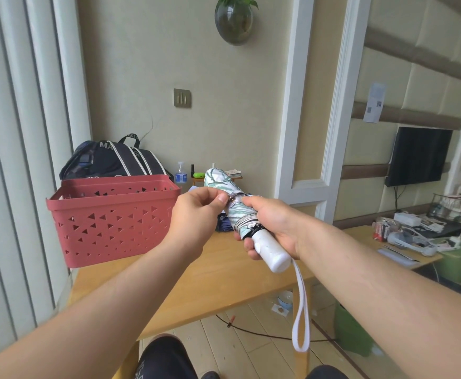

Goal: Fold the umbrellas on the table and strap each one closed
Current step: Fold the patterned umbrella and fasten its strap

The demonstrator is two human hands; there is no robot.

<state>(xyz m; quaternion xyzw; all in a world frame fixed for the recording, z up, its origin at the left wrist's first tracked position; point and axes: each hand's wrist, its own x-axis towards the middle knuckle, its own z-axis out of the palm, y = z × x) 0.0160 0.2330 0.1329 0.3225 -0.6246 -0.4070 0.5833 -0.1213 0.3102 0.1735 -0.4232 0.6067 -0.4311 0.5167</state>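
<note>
pale green wall (224, 105), white vertical blinds (18, 132), wooden table (210, 269), plank floor (251, 351), wall-mounted screen (418, 157).

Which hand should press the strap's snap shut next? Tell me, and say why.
The left hand, probably. Its thumb and forefinger pinch the strap at its metal snap, right against the folded umbrella. The right hand is wrapped around the bundle near the white handle, steadying it.

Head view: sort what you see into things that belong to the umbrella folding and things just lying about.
Belongs to the job:
- umbrella, folded, held in the right hand
- strap snap, pinched by the left hand
- dark blue fabric behind it on the table, perhaps another umbrella

Just lying about:
- red basket
- black bag
- spray bottle
- wall planter
</note>
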